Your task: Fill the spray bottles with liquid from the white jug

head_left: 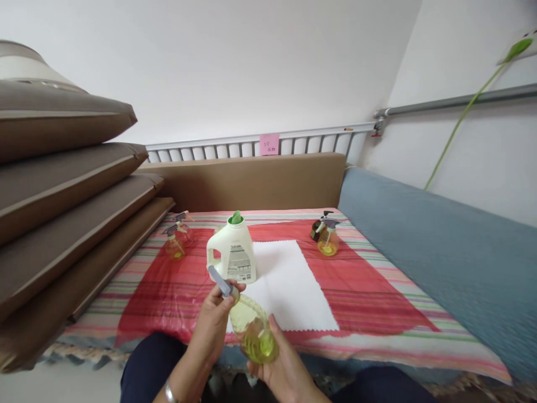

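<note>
A clear spray bottle [254, 331] with yellow-green liquid in its bottom lies tilted between my hands, near the front edge of the bed. My left hand [215, 324] is closed around its neck, just below the grey trigger head [221, 282]. My right hand [282, 364] cups the bottle's base from below, fingers wrapped round it. Just behind stands a white jug [232, 252] with a green cap and a printed label. Beside the jug, a white cloth [289, 285] lies flat on a red sheet [168, 291].
Two small spray bottles [178, 238] stand at the far left of the red sheet, two more [326, 236] at the far right. Brown cushions [62, 184] are stacked on the left. A blue-grey pad [440, 263] leans along the right wall. A tan headboard [251, 182] closes the back.
</note>
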Demonstrator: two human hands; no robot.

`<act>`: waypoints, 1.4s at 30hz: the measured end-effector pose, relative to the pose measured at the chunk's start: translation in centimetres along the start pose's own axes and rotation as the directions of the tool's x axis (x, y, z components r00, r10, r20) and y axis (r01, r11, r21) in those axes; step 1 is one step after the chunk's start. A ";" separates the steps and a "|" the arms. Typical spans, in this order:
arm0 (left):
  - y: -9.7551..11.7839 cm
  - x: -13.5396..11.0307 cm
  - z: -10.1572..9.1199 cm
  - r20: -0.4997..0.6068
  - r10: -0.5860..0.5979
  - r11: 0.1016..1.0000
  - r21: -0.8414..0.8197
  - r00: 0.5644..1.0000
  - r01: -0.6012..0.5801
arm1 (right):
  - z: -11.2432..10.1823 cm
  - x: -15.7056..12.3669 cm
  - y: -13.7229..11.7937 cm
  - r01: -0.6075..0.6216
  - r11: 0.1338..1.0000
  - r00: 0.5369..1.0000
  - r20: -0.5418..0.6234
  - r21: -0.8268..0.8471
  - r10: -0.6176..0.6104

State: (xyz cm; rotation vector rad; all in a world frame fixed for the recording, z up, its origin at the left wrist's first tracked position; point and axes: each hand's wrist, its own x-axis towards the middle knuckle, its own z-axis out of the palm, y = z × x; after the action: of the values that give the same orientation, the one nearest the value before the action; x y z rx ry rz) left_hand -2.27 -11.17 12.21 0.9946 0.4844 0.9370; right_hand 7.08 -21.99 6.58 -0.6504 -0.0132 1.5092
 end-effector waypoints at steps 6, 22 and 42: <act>-0.3 -0.4 0.4 -0.069 0.025 0.999 0.034 0.997 -0.023 | -0.1 0.1 0.0 0.020 1.000 1.000 -0.005 0.017 -0.020; 3.1 1.2 0.1 -0.199 0.114 0.962 -0.222 0.973 -0.158 | -1.1 -0.1 -0.5 0.007 0.999 1.000 -0.030 0.053 -0.005; 5.4 3.0 -0.9 -0.310 0.264 0.905 -0.246 0.913 -0.346 | -3.2 1.0 -1.5 -0.061 0.992 0.998 -0.023 0.108 0.063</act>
State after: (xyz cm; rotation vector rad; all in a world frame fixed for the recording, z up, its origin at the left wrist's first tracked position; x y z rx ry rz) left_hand -3.70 -7.07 16.68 0.6794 0.4019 1.4009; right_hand 9.76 -22.23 4.14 -0.5889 0.1086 1.5498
